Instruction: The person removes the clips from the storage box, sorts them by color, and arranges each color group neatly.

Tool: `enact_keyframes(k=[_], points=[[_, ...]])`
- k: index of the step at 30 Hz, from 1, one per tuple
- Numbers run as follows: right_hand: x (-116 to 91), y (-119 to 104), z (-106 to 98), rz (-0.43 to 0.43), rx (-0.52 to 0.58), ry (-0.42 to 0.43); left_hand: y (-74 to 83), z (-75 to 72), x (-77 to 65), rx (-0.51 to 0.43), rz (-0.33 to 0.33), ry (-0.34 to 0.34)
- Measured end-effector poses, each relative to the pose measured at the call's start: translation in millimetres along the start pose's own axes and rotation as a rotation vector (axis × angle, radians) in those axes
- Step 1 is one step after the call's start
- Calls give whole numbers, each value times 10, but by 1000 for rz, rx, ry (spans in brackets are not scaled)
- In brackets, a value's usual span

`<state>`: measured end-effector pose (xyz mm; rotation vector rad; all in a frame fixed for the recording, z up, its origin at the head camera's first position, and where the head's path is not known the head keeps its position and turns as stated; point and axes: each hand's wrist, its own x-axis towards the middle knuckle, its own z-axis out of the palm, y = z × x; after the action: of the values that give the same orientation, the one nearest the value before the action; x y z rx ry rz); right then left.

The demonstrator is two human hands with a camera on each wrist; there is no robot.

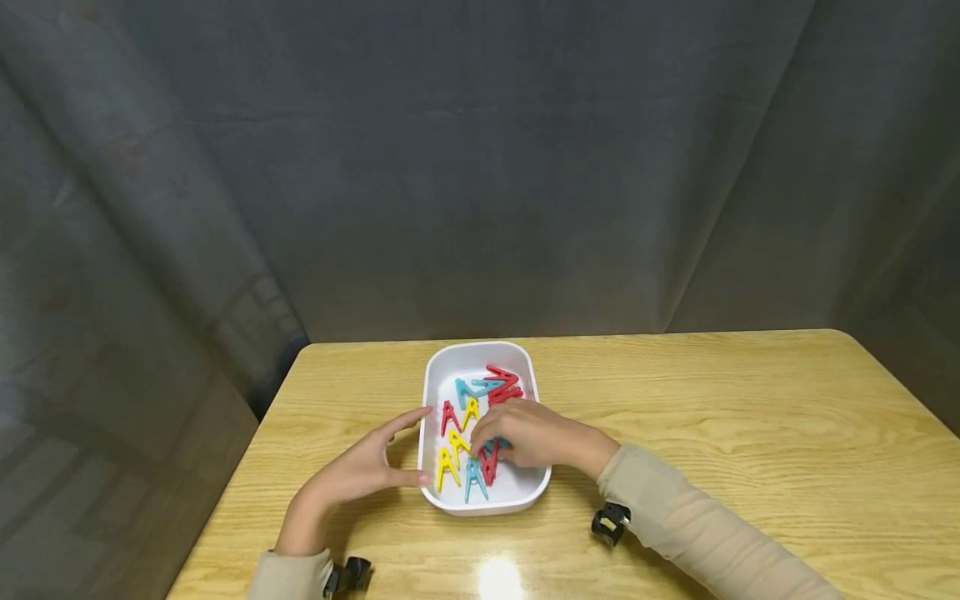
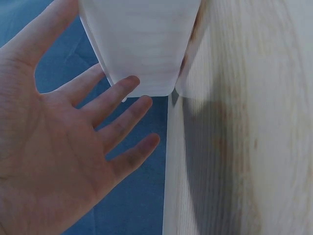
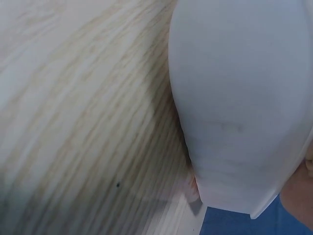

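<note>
A white plastic tub (image 1: 517,498) holds several red, yellow and teal clothespins. My right hand (image 1: 528,433) reaches over its right rim, fingers bent down among the pins, and partly covers some teal and red ones; I cannot tell whether the fingers pinch one. Close to those fingertips lie a red clothespin (image 1: 489,465) and a teal clothespin (image 1: 473,472). My left hand (image 1: 356,468) is spread at the tub's left side, thumb and forefinger right at the rim. In the left wrist view its palm faces the tub's outer wall (image 2: 142,49), fingers extended.
Under the tub is a light wooden table (image 1: 712,408), its far edge just behind the tub. Grey cloth (image 1: 480,167) hangs behind and at the left. Red and teal clothespins are heaped at the tub's far end. The right wrist view mostly shows the tub's outer wall (image 3: 234,98).
</note>
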<state>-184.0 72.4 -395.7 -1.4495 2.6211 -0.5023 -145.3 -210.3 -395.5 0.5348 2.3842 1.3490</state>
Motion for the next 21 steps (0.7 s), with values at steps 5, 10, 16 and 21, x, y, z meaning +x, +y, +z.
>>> enact_keyframes(k=[5,10,16,21], points=[[-4,8,-4,-15,22,28,3,-4,7,1,3,-2],[-26,-7,-25,-22,20,45,7,1,15,6,-5,-3],[-78,1,-63,-55,4,100,15,13,22,-3,2,-13],[-142,9,-118,-46,-5,182,27,9,23,-4,4,-18]])
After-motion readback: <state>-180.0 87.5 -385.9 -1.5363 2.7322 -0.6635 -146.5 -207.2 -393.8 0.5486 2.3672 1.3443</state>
